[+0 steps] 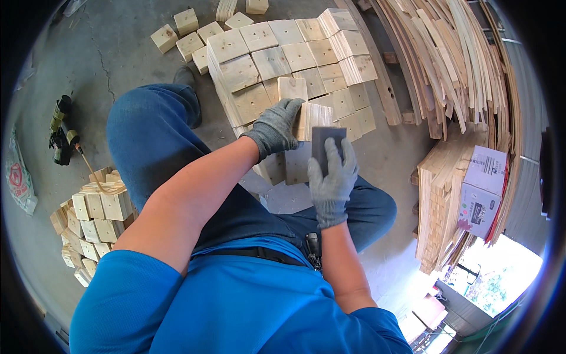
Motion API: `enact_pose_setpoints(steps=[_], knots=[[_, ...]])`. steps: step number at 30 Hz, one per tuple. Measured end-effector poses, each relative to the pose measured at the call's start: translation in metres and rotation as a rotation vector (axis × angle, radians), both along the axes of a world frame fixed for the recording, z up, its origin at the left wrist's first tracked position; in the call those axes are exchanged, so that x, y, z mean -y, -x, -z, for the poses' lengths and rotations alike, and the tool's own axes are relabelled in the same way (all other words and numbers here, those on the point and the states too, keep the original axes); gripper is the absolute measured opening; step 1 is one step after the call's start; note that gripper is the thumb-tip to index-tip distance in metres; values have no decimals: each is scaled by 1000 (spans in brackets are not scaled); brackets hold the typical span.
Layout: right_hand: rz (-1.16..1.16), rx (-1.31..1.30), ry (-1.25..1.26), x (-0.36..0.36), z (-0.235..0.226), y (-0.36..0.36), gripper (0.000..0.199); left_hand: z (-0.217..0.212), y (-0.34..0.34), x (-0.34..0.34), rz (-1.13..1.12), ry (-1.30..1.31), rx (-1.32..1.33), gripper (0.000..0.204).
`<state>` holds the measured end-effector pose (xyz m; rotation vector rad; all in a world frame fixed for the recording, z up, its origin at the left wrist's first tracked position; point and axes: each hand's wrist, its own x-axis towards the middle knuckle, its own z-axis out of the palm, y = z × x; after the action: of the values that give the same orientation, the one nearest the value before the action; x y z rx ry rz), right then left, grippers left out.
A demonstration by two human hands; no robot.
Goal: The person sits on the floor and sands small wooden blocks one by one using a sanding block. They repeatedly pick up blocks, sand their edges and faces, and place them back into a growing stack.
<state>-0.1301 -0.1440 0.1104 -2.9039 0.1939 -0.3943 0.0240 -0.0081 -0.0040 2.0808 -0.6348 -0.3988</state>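
Note:
My left hand (275, 126), in a grey knit glove, grips a pale wooden block (313, 120) by its left side. Striped layers show on the face of that block. My right hand (335, 177), gloved too, holds a flat dark grey sanding block (322, 138) against or just in front of the wooden block's right end; whether they touch I cannot tell. Its fingers lie over the dark face, with the thumb along the left edge. Under and beyond both hands lies a stack of similar wooden blocks (272, 63), many with a small hole in the face.
Loose blocks (187, 22) lie past the stack. Another block pile (97, 215) is at left, near a cordless tool (62, 130) and a plastic bag (21, 177). Long wood strips (448, 53) and a carton (482, 192) stand at right. My bent legs flank the work.

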Motion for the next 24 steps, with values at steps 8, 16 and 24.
enact_pose_setpoints(steps=[8, 16, 24], knots=[[-67, 28, 81, -16, 26, -37, 58, 8, 3, 2, -27, 82, -1, 94], [36, 56, 29, 15, 24, -143, 55, 9, 0, 3, -3, 55, 47, 109], [-19, -6, -7, 14, 4, -39, 59, -11, -1, -1, 10, 25, -75, 102]])
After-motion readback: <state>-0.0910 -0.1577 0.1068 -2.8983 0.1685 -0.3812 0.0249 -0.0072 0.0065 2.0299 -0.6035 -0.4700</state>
